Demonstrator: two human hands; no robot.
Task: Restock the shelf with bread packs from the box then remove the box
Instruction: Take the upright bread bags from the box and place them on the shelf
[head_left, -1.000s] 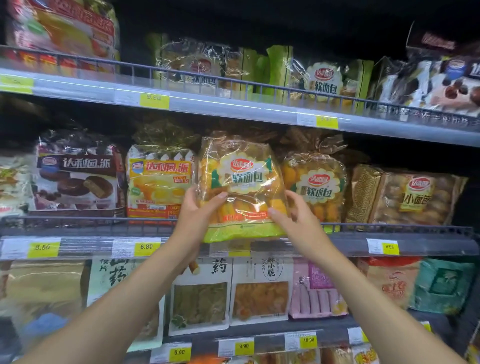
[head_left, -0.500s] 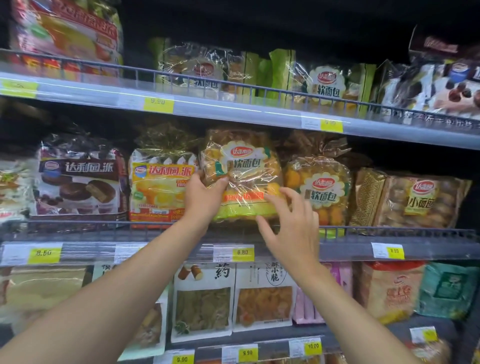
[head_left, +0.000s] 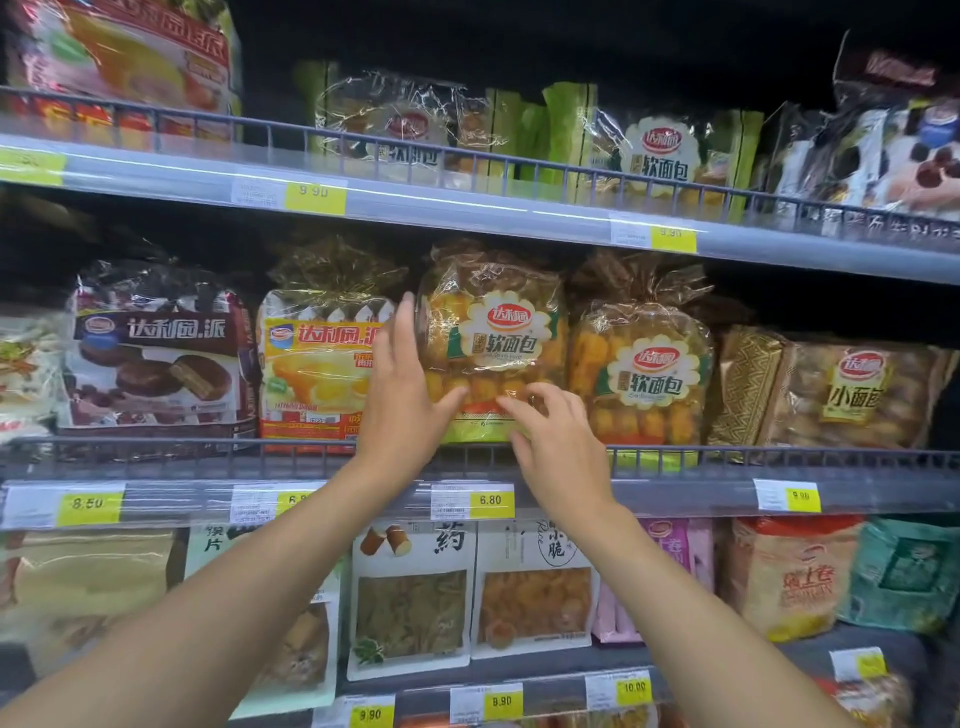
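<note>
**On the middle shelf, two hands at a bread pack**

At the centre of the head view, a bread pack (head_left: 493, 353) stands upright on the middle shelf (head_left: 675, 491), behind the low wire rail (head_left: 727, 457) along its front edge. The pack's clear wrapper shows yellow rolls, with a flower-shaped label on its face.

The left hand (head_left: 402, 395) lies flat against the pack's left side. Its fingers point straight up and its thumb is spread across the lower front. The right hand (head_left: 558, 441) is lower and to the right, with its fingers loosely bent. Its fingertips (head_left: 511, 402) meet the wrapper near the bottom edge and clasp nothing. Both bare forearms reach up from the bottom of the view.

A second bread pack (head_left: 641, 374) of the same kind stands just to the right, touching the first. Further right is a brown small-bread pack (head_left: 841, 395). Left of the left hand sits a yellow pie pack (head_left: 317, 374), then a chocolate pie pack (head_left: 156, 358).

A yellow price tag (head_left: 472, 501) reading 6.80 hangs on the shelf edge below the hands. The upper shelf (head_left: 467, 208) carries more soft-bread packs, and flat snack pouches (head_left: 410, 603) fill the shelf beneath.
</note>
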